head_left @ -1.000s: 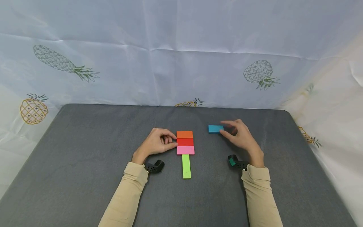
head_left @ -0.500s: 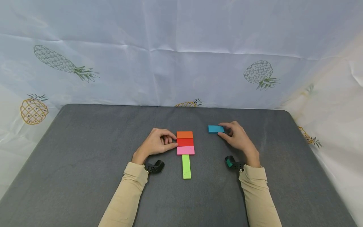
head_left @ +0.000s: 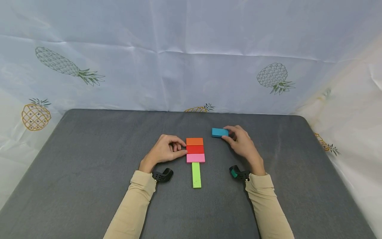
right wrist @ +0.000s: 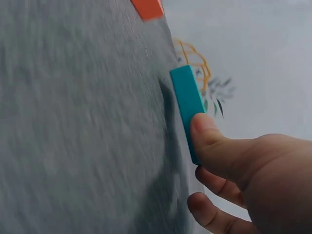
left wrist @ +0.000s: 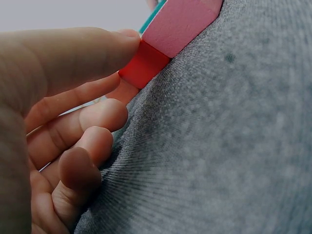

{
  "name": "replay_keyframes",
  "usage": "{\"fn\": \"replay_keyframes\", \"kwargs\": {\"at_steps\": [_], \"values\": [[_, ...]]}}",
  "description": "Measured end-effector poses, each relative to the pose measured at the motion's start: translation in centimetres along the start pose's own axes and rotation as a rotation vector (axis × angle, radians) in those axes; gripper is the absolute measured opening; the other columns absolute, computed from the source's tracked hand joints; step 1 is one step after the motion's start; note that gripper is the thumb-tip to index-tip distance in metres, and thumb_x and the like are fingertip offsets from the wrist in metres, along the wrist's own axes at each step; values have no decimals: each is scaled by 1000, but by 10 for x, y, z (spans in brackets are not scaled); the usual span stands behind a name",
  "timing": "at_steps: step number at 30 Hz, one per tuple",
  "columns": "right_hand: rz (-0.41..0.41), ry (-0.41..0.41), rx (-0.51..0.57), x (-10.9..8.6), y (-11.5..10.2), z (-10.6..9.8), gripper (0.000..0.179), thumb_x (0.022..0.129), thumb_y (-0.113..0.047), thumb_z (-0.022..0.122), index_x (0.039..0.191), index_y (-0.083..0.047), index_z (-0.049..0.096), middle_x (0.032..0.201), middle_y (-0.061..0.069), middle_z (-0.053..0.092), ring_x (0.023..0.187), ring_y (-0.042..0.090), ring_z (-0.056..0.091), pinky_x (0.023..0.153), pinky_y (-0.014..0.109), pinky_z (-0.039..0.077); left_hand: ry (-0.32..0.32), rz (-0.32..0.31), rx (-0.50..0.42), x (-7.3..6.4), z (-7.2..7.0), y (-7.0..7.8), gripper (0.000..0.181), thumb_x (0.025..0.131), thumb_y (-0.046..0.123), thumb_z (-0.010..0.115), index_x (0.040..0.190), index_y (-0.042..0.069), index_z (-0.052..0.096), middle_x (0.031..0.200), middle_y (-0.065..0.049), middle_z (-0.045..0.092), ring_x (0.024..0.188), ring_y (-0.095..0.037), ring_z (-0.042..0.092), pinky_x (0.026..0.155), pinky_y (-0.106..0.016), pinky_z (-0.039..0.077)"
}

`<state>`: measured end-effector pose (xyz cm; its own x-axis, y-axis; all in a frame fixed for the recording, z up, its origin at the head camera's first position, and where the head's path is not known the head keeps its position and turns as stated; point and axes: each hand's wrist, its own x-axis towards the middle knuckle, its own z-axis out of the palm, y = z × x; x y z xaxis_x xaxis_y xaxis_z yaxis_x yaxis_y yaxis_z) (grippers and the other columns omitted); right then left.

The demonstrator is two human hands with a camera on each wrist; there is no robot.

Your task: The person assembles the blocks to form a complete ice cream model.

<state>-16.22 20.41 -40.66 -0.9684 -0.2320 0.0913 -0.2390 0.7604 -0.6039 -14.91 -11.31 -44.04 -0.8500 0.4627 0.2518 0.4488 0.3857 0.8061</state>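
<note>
My right hand (head_left: 243, 144) pinches the right end of a blue block (head_left: 220, 132) between thumb and fingers. In the right wrist view the teal-looking block (right wrist: 186, 92) is tilted above the grey surface, its shadow apart from it. Left of it, an orange block (head_left: 194, 141), a red block (head_left: 195, 149) and a pink block (head_left: 195, 158) lie flat in a row, long sides together. A lime green block (head_left: 196, 176) extends from the pink one toward the person. My left hand (head_left: 164, 148) rests its thumb and index fingertips against the left ends of the orange and red blocks.
The blocks lie on a dark grey cloth-covered table (head_left: 89, 172). Behind it hangs a pale curtain (head_left: 179, 76) printed with pineapples. Black wrist devices (head_left: 162, 175) sit at both wrists.
The right hand has closed on the blue block, lifted it and carried it a little left, toward the row. The left hand and the other blocks have stayed in place.
</note>
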Motion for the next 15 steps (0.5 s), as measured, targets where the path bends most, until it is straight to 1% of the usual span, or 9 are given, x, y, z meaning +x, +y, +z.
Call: {"fn": "replay_keyframes", "kwargs": {"at_steps": [4,8,10,15], "values": [[1,29,15,3,-9,8,38,97,-13,70,133,-1,64,112,22,62,77,24,55,66,30,42,-3,-8,1,0,0,0,13,82,13,85,92,7,79,72,-2,67,61,-4,54,60,-21,49],[28,48,24,5,-16,15,39,97,-14,70,134,-2,64,113,22,62,78,25,55,65,31,42,-7,-15,4,0,-1,0,13,82,13,85,92,8,79,72,-1,66,61,-4,54,59,-21,50],[39,55,25,5,-19,18,40,98,-15,70,135,-3,64,114,22,62,77,25,54,64,31,41,-7,-13,7,0,-1,0,13,82,13,85,92,8,78,72,0,66,60,-3,54,59,-21,50],[36,68,11,6,-24,26,40,98,-16,70,135,-3,65,115,22,62,75,24,53,61,30,40,-3,-3,12,0,-1,-1,13,82,13,85,92,8,78,71,0,66,60,-3,54,59,-22,50]]}}
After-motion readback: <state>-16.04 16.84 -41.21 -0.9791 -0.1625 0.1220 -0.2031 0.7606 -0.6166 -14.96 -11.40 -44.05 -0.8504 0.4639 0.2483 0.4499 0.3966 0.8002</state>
